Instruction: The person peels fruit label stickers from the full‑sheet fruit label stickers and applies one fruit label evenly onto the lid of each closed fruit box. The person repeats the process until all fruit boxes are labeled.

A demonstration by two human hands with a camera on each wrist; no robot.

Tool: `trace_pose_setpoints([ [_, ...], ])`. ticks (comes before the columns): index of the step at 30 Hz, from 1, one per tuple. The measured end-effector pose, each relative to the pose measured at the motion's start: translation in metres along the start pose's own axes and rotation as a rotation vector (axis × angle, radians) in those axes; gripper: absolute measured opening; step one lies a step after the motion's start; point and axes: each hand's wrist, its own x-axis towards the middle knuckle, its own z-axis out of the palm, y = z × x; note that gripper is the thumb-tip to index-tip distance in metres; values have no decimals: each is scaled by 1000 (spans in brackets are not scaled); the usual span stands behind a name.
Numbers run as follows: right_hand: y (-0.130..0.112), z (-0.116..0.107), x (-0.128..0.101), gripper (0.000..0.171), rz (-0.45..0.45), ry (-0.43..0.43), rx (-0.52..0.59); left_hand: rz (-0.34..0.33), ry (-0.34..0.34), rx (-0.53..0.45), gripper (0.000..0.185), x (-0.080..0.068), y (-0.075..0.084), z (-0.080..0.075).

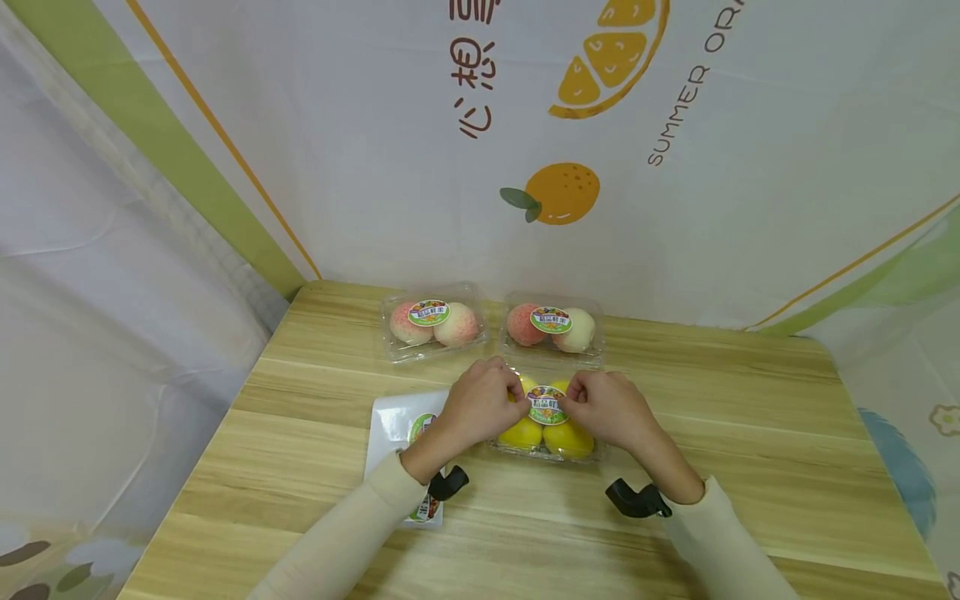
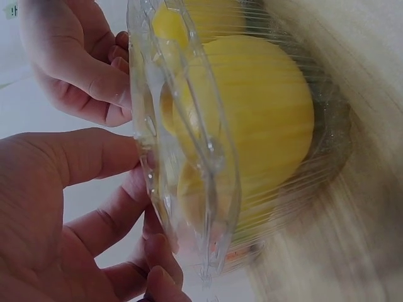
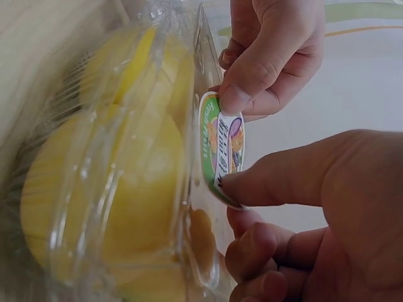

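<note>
An oval fruit label sticker [image 3: 220, 148] stands at the lid of a clear plastic box [image 1: 543, 456] of yellow fruit [image 1: 567, 439]. My left hand [image 1: 483, 402] pinches one end of the sticker between thumb and fingers. At its other end, my right hand [image 1: 613, 408] pinches it the same way, thumb [image 3: 271, 182] on the printed face. In the right wrist view the sticker's edge tilts slightly out from the lid. Its printed side faces up, green along the lower border. From the left wrist view, the box lid hides the sticker and some fingertips.
Behind stand two clear boxes of pink and white peach-like fruit, a left box [image 1: 397, 354] and a right box [image 1: 592, 360], each labelled. A white sticker sheet [image 1: 386, 417] lies under my left forearm. Printed curtains [image 1: 360, 167] hang at the table's back edge.
</note>
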Motion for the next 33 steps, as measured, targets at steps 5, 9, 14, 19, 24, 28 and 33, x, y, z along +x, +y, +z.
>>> trace_pose_setpoints([
  [5,0,1,1,26,9,-3,-12,-9,-8,13,20,1,1,0],
  [9,0,1,1,26,8,2,-32,-8,-9,23,21,1,1,0],
  [14,1,3,1,26,2,4,-46,4,-5,44,22,1,2,0],
  [19,1,4,1,25,-3,5,-63,5,-8,58,24,0,4,-1],
  [24,1,4,0,24,-14,16,-76,0,-11,77,27,0,6,-2],
  [28,1,4,0,24,-15,22,-86,5,-13,105,28,-1,7,-1],
  [33,0,4,-1,26,9,21,-109,20,-16,137,29,-1,7,-1],
])
